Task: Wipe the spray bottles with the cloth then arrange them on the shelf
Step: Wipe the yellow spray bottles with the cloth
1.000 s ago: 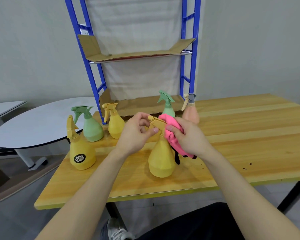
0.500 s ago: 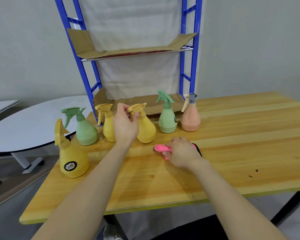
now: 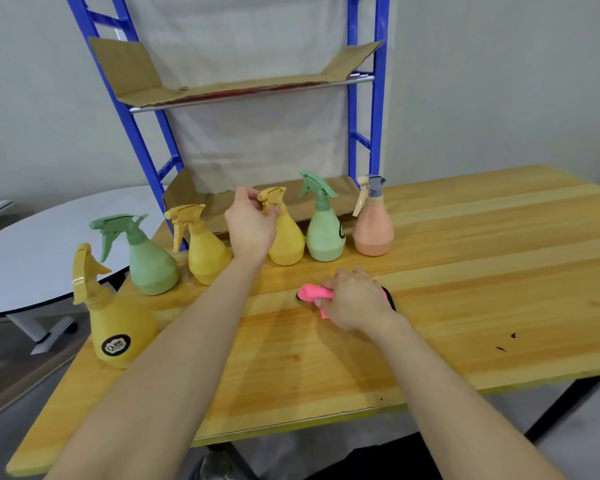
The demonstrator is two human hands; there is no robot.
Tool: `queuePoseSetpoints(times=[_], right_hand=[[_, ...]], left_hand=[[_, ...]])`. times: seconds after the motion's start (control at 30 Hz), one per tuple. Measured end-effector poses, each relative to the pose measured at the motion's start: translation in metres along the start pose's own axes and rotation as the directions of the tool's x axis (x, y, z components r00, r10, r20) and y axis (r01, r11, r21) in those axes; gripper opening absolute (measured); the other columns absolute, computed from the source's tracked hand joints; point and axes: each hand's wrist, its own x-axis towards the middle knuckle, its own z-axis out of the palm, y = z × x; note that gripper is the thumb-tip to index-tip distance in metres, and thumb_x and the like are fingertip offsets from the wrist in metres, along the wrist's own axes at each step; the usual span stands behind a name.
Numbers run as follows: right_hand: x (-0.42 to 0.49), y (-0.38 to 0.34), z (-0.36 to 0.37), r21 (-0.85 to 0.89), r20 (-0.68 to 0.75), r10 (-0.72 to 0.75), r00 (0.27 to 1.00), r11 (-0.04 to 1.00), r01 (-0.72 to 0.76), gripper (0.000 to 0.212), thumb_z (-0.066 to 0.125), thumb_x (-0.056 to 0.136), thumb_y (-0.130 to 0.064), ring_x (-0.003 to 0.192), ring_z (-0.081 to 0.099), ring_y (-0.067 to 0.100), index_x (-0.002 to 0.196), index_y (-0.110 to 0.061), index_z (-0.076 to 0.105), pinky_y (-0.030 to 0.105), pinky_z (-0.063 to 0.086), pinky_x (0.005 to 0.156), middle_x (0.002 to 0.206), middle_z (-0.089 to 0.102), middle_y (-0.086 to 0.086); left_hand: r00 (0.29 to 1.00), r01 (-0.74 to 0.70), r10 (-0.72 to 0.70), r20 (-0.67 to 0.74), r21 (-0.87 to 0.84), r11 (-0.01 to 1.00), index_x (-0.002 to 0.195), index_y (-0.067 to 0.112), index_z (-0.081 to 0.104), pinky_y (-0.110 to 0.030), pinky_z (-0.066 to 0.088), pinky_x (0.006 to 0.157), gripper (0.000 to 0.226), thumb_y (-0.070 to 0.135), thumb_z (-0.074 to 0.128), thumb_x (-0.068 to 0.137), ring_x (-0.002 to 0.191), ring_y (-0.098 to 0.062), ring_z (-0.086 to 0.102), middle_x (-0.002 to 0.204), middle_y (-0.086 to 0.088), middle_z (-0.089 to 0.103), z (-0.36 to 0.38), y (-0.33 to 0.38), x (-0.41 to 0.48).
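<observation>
Now, view: head camera only, looking down over both forearms.
Left hand [image 3: 250, 227]: fingers curled round the neck and trigger of the mid yellow bottle [image 3: 287, 241]. The high grip likely keeps the bottle upright.
Mid yellow bottle: upright, base on the table [image 3: 465, 271], in the row just in front of the lower shelf [image 3: 194, 199]. It stands just beside the small yellow bottle [image 3: 205, 252] and the right green bottle [image 3: 324, 232].
Right hand [image 3: 355, 301]: knuckles up, fingers curled over the cloth [image 3: 311, 293], holding it bunched against the table. Judged parked there, close by for the next wipe.
Cloth: pink, with a black edge showing by the wrist. It is near the row and touches no bottle.
Other bottles: left green bottle [image 3: 150, 259], big yellow bottle [image 3: 118, 323] at front left, peach bottle [image 3: 373, 225] at the right end. All are upright on the table.
Shelf: blue frame with cardboard liners. No bottle is on the lower shelf or the upper shelf [image 3: 243, 93].
Stage (judgement): arranging not yet begun.
Risk (judgement): the row is tight, so a nudge could tip a neighbour.
</observation>
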Motion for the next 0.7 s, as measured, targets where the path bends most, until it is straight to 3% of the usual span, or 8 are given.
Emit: queuePoseSetpoints(times=[0.07, 0.17, 0.3, 0.37, 0.43, 0.5, 0.6, 0.7], right_hand=[[0.001, 0.001, 0.001, 0.014, 0.003, -0.003, 1.000, 1.000, 0.003, 0.032, 0.056, 0.105, -0.048, 0.127, 0.048, 0.029, 0.125, -0.028, 0.071, 0.048, 0.045, 0.107, 0.118, 0.057, -0.001], [-0.001, 0.004, 0.002, 0.018, -0.018, -0.018, 1.000, 1.000, 0.018, 0.031, 0.055, 0.106, -0.046, 0.125, 0.048, 0.027, 0.129, -0.029, 0.067, 0.049, 0.046, 0.106, 0.122, 0.059, -0.003], [-0.005, 0.007, 0.002, 0.073, -0.057, -0.005, 0.998, 0.997, 0.009, 0.033, 0.060, 0.104, -0.040, 0.118, 0.054, 0.027, 0.131, -0.022, 0.055, 0.046, 0.049, 0.096, 0.119, 0.066, 0.001], [-0.004, 0.011, -0.008, 0.113, -0.013, -0.006, 1.000, 0.994, 0.008, 0.029, 0.059, 0.105, -0.038, 0.112, 0.059, 0.031, 0.127, -0.020, 0.053, 0.041, 0.048, 0.084, 0.113, 0.068, 0.006], [-0.010, 0.015, -0.029, 0.249, 0.086, -0.025, 0.996, 0.969, 0.002, 0.020, 0.058, 0.107, -0.037, 0.104, 0.063, 0.027, 0.121, -0.022, 0.058, 0.037, 0.045, 0.075, 0.109, 0.068, 0.000], [-0.021, 0.015, -0.047, 0.486, 0.143, -0.065, 0.988, 0.874, -0.013, 0.020, 0.060, 0.108, -0.035, 0.107, 0.066, 0.020, 0.125, -0.026, 0.066, 0.037, 0.050, 0.088, 0.113, 0.072, -0.003], [-0.040, 0.006, -0.060, 0.777, 0.160, -0.154, 0.975, 0.628, -0.028, 0.024, 0.060, 0.109, -0.022, 0.108, 0.072, 0.020, 0.130, -0.019, 0.072, 0.042, 0.054, 0.103, 0.117, 0.079, 0.009], [-0.049, -0.005, -0.062, 0.862, 0.130, -0.169, 0.977, 0.505, -0.027, 0.022, 0.060, 0.110, -0.021, 0.108, 0.075, 0.020, 0.126, -0.019, 0.074, 0.042, 0.060, 0.100, 0.114, 0.080, 0.003]], left_hand=[[0.998, 0.035, -0.034, 0.044, -0.027, 0.999, 0.121, 0.015, 0.061, -0.034, 0.065, 0.062, 0.040, 0.016, 0.087, 0.091, 0.066, -0.017, 0.076, 0.095, 0.009, 0.069, -0.005, 0.002, -0.001], [0.997, 0.047, -0.045, 0.055, -0.034, 0.998, 0.132, 0.017, 0.058, -0.036, 0.066, 0.061, 0.046, 0.016, 0.084, 0.094, 0.057, -0.009, 0.074, 0.112, 0.003, 0.070, -0.016, 0.003, -0.010], [0.999, -0.017, 0.018, 0.030, -0.056, 0.998, 0.129, 0.024, 0.057, -0.039, 0.065, 0.077, 0.041, 0.013, 0.077, 0.095, 0.075, -0.008, 0.075, 0.118, 0.009, 0.069, -0.032, -0.002, -0.050], [0.974, -0.046, 0.061, 0.217, -0.074, 0.996, 0.131, 0.026, 0.058, -0.030, 0.061, 0.082, 0.045, 0.013, 0.076, 0.093, 0.092, -0.006, 0.071, 0.121, 0.009, 0.069, -0.038, -0.006, -0.079], [0.879, 0.001, 0.036, 0.476, -0.076, 0.997, 0.143, 0.030, 0.053, -0.021, 0.054, 0.086, 0.061, 0.020, 0.083, 0.090, 0.112, -0.003, 0.065, 0.127, 0.012, 0.066, -0.046, -0.012, -0.101], [0.793, 0.061, -0.016, 0.609, -0.053, 0.997, 0.149, 0.030, 0.053, -0.021, 0.051, 0.095, 0.067, 0.031, 0.086, 0.090, 0.124, -0.004, 0.061, 0.133, 0.012, 0.066, -0.054, -0.017, -0.114], [0.734, 0.174, 0.007, 0.680, -0.199, 0.964, 0.136, 0.025, 0.071, -0.032, 0.056, 0.105, 0.043, 0.036, 0.082, 0.095, 0.123, -0.013, 0.070, 0.127, 0.008, 0.077, -0.067, -0.011, -0.126], [0.794, 0.224, 0.018, 0.607, -0.321, 0.920, 0.121, 0.017, 0.077, -0.038, 0.061, 0.101, 0.024, 0.028, 0.078, 0.100, 0.114, -0.023, 0.075, 0.116, 0.000, 0.081, -0.077, -0.001, -0.131]])
